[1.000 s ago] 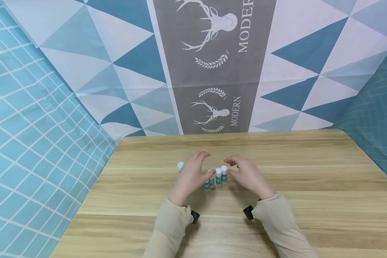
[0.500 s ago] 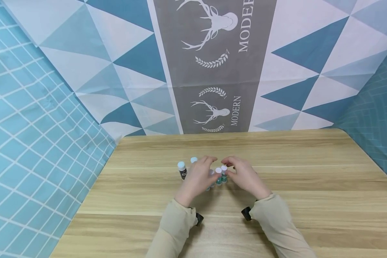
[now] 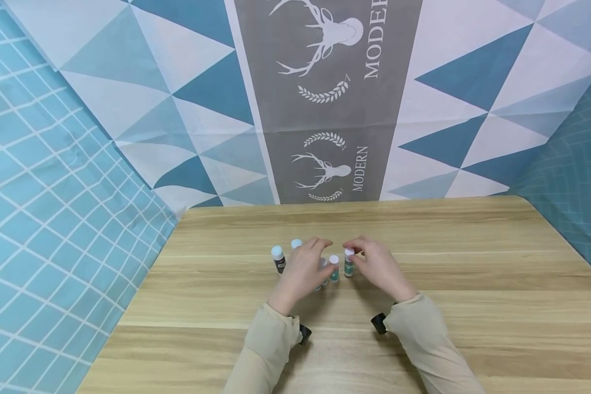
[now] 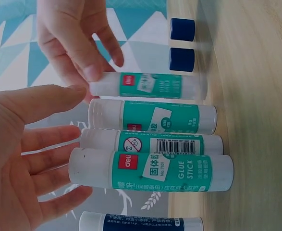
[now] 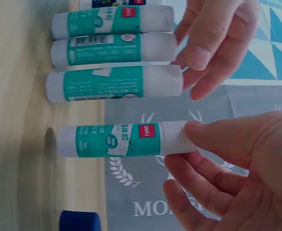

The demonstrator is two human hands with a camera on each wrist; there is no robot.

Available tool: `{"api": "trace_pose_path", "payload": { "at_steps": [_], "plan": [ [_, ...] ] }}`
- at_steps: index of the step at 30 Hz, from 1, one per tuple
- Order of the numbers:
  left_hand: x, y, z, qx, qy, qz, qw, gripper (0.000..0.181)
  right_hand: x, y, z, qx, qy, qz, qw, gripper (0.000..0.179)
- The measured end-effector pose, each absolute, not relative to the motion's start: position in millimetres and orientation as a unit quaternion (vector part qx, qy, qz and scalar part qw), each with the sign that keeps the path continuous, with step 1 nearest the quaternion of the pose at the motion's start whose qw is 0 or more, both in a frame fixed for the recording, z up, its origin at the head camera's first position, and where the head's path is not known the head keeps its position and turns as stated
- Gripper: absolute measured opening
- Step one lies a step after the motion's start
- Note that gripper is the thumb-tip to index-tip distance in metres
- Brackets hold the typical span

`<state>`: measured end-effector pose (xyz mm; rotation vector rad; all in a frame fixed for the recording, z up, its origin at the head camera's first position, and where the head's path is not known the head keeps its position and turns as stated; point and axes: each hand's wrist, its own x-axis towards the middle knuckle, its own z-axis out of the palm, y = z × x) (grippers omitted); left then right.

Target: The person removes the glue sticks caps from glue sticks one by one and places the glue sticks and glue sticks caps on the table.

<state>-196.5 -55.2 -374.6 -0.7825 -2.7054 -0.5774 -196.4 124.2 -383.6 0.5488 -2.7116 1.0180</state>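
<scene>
My right hand (image 3: 380, 269) pinches the white cap of a green-labelled glue stick (image 5: 119, 139) between thumb and fingers. This stick is upright, with a gap between it and a row of similar glue sticks (image 4: 174, 172) to its left. My left hand (image 3: 302, 269) is at that row, thumb and fingers spread loosely around the cap ends without a visible grip. In the head view the left hand partly covers the row. Left of it stand a dark-labelled glue stick (image 3: 278, 261) and another white-capped one (image 3: 296, 244), mostly hidden.
Two dark blue caps (image 4: 182, 30) stand on the wooden table (image 3: 473, 306) beyond the held stick; my right hand hides them in the head view. Patterned cloth (image 3: 325, 120) hangs behind the table, and blue cloths flank both sides.
My right hand has taken the rightmost green glue stick by its cap and moved it slightly right, away from the row. Earlier my left hand shifted right, uncovering the dark-labelled stick.
</scene>
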Motion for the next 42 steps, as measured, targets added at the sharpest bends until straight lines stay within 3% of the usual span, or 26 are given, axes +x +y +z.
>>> {"api": "trace_pose_path", "payload": {
  "at_steps": [6, 28, 36, 42],
  "plan": [
    [-196.2, -52.1, -374.4, -0.269, -0.932, -0.206, 0.131, 0.045, -191.6, 127.1, -372.5, 0.178, -0.912, 0.35, 0.115, 0.02],
    [-185.8, -41.1, -364.2, -0.278, -0.905, -0.251, 0.2, 0.027, -160.8, 122.4, -333.1, 0.19, -0.873, 0.407, 0.192, 0.021],
    [-182.8, -48.3, -355.3, -0.263, -0.9, -0.272, 0.217, 0.02, -163.6, 123.2, -333.9, 0.194, -0.855, 0.449, 0.172, 0.023],
    [-181.8, -53.1, -350.9, -0.279, -0.886, -0.256, 0.266, 0.02, -167.1, 123.0, -335.6, 0.184, -0.847, 0.478, 0.143, 0.025]
  ]
}}
